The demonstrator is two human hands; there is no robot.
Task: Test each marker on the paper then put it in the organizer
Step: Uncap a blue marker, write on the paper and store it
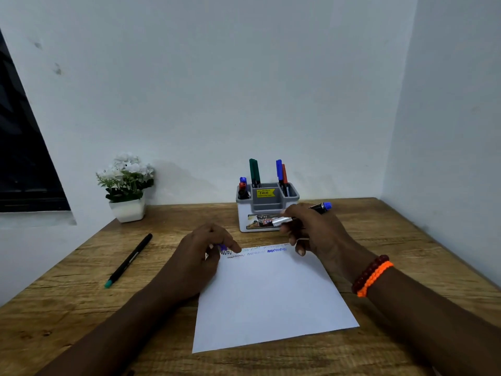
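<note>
**A:** What do you see at the hands?

**B:** I see my right hand (pixel 311 229) raised just above the far edge of the paper (pixel 271 297), its fingers (pixel 288 214) curled round a blue marker (pixel 303 214). The marker lies nearly level: its blue butt end pokes out past the back of the hand, and its silvery front part points left, in front of the organizer (pixel 267 210). My left hand (pixel 203 256) rests at the paper's far left corner, fingers bent, pinching a small blue piece (pixel 222 247). It is mostly hidden, so I can only say it may be the marker's cap.

**A:** And the paper?

**B:** A white sheet lying flat on the wooden counter (pixel 81 294), between the two forearms. A row of short zigzag scribbles (pixel 276 250) in several colours runs along its far edge, between the two hands' fingers.

**A:** Where is the organizer?

**B:** Just beyond the right fingers, against the wall. It is a grey and white box with several compartments. Green markers (pixel 254 172) stand in it, with a blue and a red one toward its right and shorter ones at its left.

**A:** Anything else?

**B:** Well to the left of the left fingers, a black pen (pixel 128 260) with a teal tip lies on the counter. Beyond it stands a white pot of white flowers (pixel 126 183). The right wrist wears red and orange bracelets (pixel 371 275).
</note>
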